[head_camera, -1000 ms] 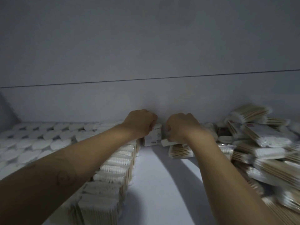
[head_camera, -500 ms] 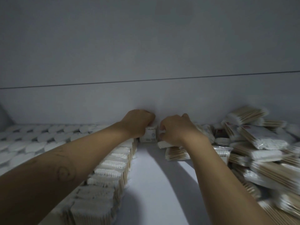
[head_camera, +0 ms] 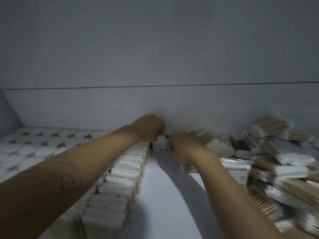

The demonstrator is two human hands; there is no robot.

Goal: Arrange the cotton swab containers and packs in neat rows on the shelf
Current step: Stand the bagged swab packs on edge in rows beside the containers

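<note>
Two hands, left hand and right hand, are pinching the top of one small white upright cotton swab pack at the back of the white shelf. I am seeing them drawing closer than a second ago, seating it beside the standing row of white-tipped swab packs.

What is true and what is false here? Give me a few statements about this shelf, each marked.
1. The left hand and right hand both hold a small pack by the back wall. True.
2. The packs at the right stand in tidy rows. False: they lie in a loose pile.
3. A neat row of packs runs under the left forearm. True.
4. Round containers fill the right end. False: the round containers sit at the left.
</note>
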